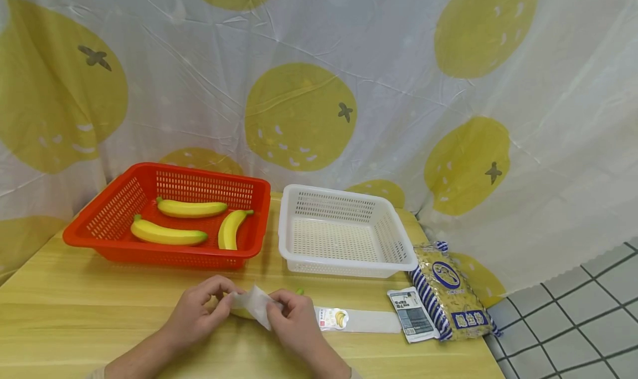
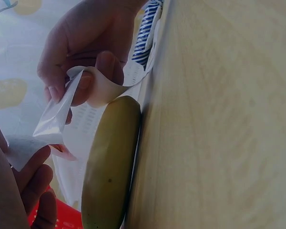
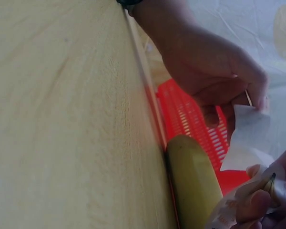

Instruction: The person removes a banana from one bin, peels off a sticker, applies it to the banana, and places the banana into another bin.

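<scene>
Low in the middle of the head view, both hands hold a small clear plastic bag [image 1: 255,304] just above the wooden table [image 1: 75,312]. My left hand [image 1: 224,300] pinches its left edge and my right hand [image 1: 275,308] pinches its right edge. Under them lies a yellow banana [image 1: 243,313], mostly hidden. The left wrist view shows this banana [image 2: 109,162] on the table, the bag [image 2: 62,109] open above it, and the right hand's fingers [image 2: 62,81] curled on the film. In the right wrist view the banana [image 3: 195,181] lies below the bag [image 3: 250,138].
A red basket [image 1: 99,218] with three bananas [image 1: 191,208] stands at the back left. An empty white basket [image 1: 399,246] is beside it. To the right lie a flat bag with a banana sticker [image 1: 359,319], a small printed packet [image 1: 413,315] and a blue-striped food packet [image 1: 448,293] near the table edge.
</scene>
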`<state>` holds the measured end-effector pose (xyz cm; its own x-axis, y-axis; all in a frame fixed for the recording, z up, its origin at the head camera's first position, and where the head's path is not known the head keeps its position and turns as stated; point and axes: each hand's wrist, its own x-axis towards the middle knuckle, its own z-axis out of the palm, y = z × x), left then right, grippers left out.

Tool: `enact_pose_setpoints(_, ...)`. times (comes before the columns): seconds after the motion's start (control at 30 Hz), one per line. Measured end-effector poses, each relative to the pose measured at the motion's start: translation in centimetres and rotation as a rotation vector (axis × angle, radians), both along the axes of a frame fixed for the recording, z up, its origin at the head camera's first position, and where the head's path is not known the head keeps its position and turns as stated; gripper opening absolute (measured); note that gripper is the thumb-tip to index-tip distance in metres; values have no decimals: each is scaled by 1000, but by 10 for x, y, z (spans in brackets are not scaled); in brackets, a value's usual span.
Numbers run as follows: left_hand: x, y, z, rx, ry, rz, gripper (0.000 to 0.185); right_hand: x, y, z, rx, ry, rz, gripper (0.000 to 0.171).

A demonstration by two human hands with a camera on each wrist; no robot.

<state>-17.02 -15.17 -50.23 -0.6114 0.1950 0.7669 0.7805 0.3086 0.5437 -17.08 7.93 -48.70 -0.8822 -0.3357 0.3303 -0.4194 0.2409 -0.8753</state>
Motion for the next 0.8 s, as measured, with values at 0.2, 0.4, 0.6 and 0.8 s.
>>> enact_pose_setpoints(0.2,0,-1,1,12,-29,23,39,-1,0,-1,11,-2,-22,13)
enact_pose_setpoints(0.4,0,-1,3,40,23,27,39,-1,0,-2,10,0,-33,14)
enact_pose_setpoints(0.6,0,-2,1,47,14,41,39,-1,0,1,28,-10,-57,13)
enact_pose_setpoints(0.8,-2,-2,0,73,60,29,40,-1,0,1,54,-22,-67,14)
